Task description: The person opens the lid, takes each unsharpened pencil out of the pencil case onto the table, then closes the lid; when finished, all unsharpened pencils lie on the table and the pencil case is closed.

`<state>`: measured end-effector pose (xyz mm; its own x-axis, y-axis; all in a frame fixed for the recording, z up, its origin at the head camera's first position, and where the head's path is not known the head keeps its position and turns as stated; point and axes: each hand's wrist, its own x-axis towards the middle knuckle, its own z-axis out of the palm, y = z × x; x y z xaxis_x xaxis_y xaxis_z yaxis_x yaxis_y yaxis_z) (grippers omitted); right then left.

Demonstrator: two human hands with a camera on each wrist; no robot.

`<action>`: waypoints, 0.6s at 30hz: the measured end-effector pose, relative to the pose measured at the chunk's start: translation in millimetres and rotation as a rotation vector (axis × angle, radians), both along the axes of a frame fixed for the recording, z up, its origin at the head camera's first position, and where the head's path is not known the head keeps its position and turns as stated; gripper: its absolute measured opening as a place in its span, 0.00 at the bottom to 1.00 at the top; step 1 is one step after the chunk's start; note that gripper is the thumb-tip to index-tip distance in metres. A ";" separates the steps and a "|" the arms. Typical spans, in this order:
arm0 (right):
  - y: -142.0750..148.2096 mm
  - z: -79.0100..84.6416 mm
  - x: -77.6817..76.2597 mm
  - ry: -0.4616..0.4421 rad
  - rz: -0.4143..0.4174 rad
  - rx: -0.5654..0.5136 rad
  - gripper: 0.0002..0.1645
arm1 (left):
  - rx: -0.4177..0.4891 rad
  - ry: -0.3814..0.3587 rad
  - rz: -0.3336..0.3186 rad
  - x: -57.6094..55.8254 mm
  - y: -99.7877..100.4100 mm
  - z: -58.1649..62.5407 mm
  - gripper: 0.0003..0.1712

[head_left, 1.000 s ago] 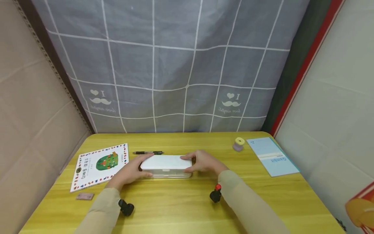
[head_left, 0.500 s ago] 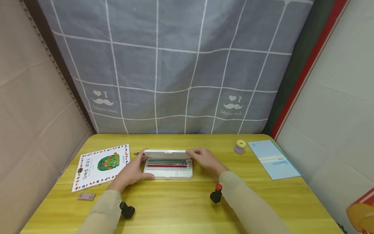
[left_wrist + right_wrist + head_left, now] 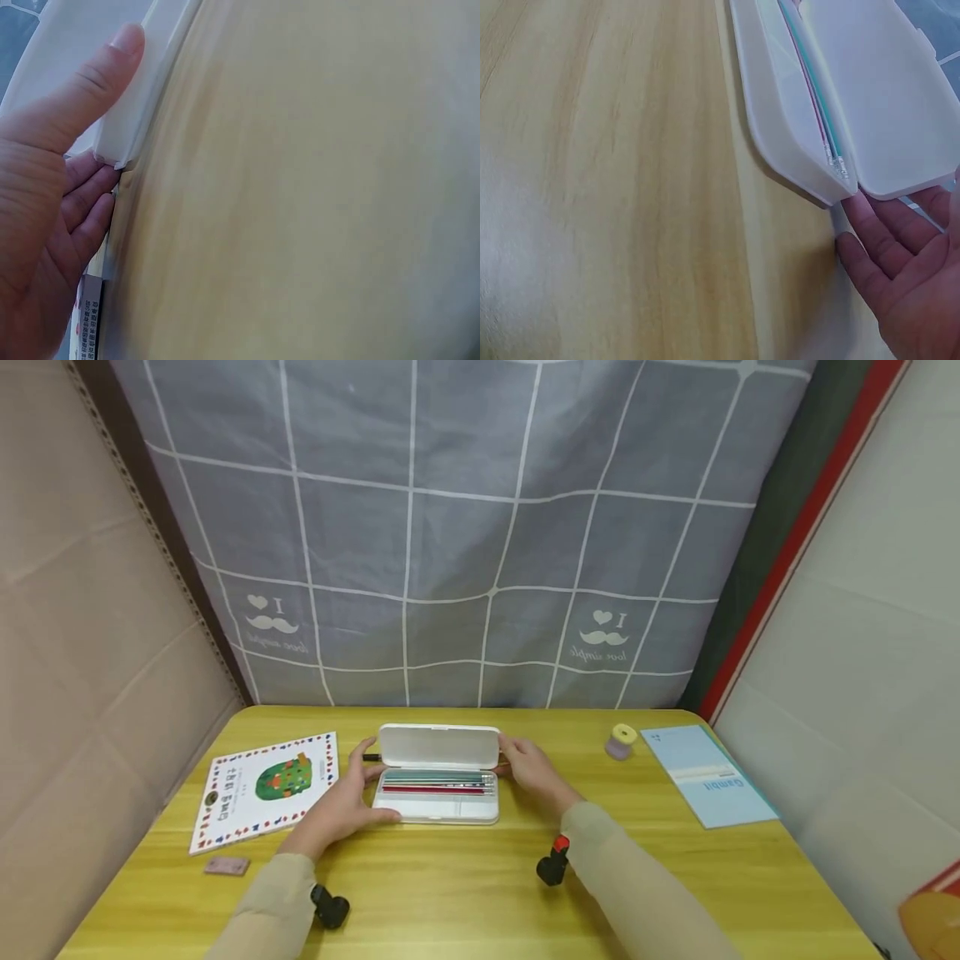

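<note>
A white pencil case (image 3: 423, 810) lies on the wooden table with its lid (image 3: 438, 747) swung up at the back. Several pencils (image 3: 435, 785), green and red, lie side by side inside. My left hand (image 3: 341, 806) grips the case's left end, its thumb (image 3: 97, 82) over the front part and the other fingers along the end. At the right end, my right hand (image 3: 536, 777) holds the raised lid by its side edge; in the right wrist view its fingers (image 3: 885, 240) reach behind the hinge corner. A black pen (image 3: 371, 757) shows partly behind the left fingers.
Left of the case lies a white book (image 3: 247, 810) with a green cactus-like picture, with a small pinkish block (image 3: 227, 866) below it. A yellow-topped lilac container (image 3: 621, 742) and a light-blue notebook (image 3: 708, 785) are at the right. A grey grid curtain (image 3: 450, 543) hangs behind.
The pencil case's lid has gone from closed to standing up and back, showing the pencils. My right hand has shifted from the case's front right to the lid's side; the left stays at its end.
</note>
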<state>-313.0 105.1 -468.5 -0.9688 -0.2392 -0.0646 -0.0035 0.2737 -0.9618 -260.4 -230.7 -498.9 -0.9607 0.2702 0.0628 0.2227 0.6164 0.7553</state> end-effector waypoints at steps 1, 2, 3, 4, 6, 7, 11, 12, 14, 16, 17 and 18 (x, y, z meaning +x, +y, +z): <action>0.1 -2.5 -0.6 0.005 -0.004 0.006 0.32 | -0.003 0.003 0.001 0.1 0.5 -0.5 0.79; 0.3 -4.6 -1.2 0.010 -0.007 0.011 0.32 | -0.005 0.004 0.003 -0.1 0.9 -1.0 0.79; 0.7 -5.9 -1.3 0.009 -0.015 0.021 0.31 | -0.010 0.004 0.004 -0.3 1.5 -1.3 0.79; -0.8 -6.7 -1.7 0.013 -0.023 0.036 0.31 | -0.020 0.005 0.006 -0.1 0.4 -0.7 0.79; -3.2 -7.6 -2.3 0.011 -0.058 0.077 0.28 | -0.038 0.007 -0.003 0.1 -1.1 0.6 0.78; -4.3 -8.0 -2.5 0.007 -0.074 0.096 0.27 | -0.048 0.004 -0.001 0.2 -1.8 1.2 0.79; -5.2 -9.2 -2.8 -0.008 -0.121 0.148 0.24 | -0.091 0.005 -0.006 -0.7 -1.5 2.6 0.78; -4.8 -9.3 -3.0 -0.009 -0.125 0.152 0.24 | -0.101 0.005 -0.002 -1.2 -1.1 2.6 0.78; -4.8 -10.0 -3.8 -0.005 -0.134 0.170 0.23 | -0.123 0.003 -0.001 -2.2 -1.0 2.3 0.77; -5.1 -10.9 -4.5 -0.001 -0.148 0.185 0.22 | -0.148 0.000 -0.005 -3.0 -1.3 2.3 0.76; -5.2 -11.3 -4.8 0.002 -0.152 0.190 0.22 | -0.158 -0.007 -0.005 -3.3 -1.2 2.3 0.75; -5.2 -11.7 -5.1 -0.004 -0.160 0.190 0.21 | -0.171 -0.014 -0.005 -3.7 -1.2 2.6 0.75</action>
<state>-318.1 99.9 -480.2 -0.9930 -0.0663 -0.0973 0.0577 0.4464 -0.8930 -264.0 -231.9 -496.3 -0.9598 0.2806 0.0020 0.2163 0.7353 0.6423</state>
